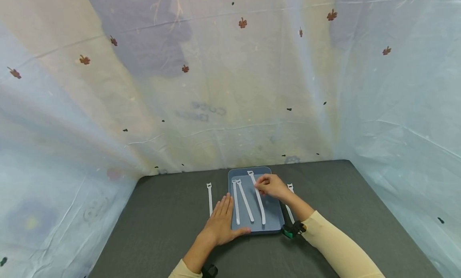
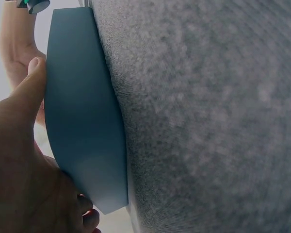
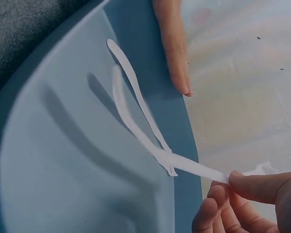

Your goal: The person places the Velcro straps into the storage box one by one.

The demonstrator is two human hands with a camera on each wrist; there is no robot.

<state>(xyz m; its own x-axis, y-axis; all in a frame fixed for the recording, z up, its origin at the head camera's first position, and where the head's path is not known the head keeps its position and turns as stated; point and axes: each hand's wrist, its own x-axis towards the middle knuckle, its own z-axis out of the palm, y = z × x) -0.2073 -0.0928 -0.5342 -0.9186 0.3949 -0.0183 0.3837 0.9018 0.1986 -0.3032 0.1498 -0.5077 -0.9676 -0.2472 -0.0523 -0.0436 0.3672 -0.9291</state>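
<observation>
A shallow blue-grey tray [image 1: 274, 216] lies on the dark table. My right hand [image 1: 271, 186] pinches a white slotted cable strap [image 1: 260, 206] between thumb and fingers, near its head. In the right wrist view, that strap [image 3: 194, 167] hangs above the tray floor and casts a shadow on it. Two similar straps, a left one [image 1: 235, 202] and a slanted one [image 1: 245, 201], lie inside the tray. My left hand [image 1: 219, 226] rests along the tray's left rim, fingers straight and thumb at the front edge. The left wrist view shows the tray's outer wall [image 2: 82, 87] beside that hand.
One white strap [image 1: 210, 198] lies on the table left of the tray. Another strap [image 1: 289, 214] lies to the right, partly hidden under my right forearm. A pale patterned sheet [image 1: 230, 89] hangs behind the table and along its sides.
</observation>
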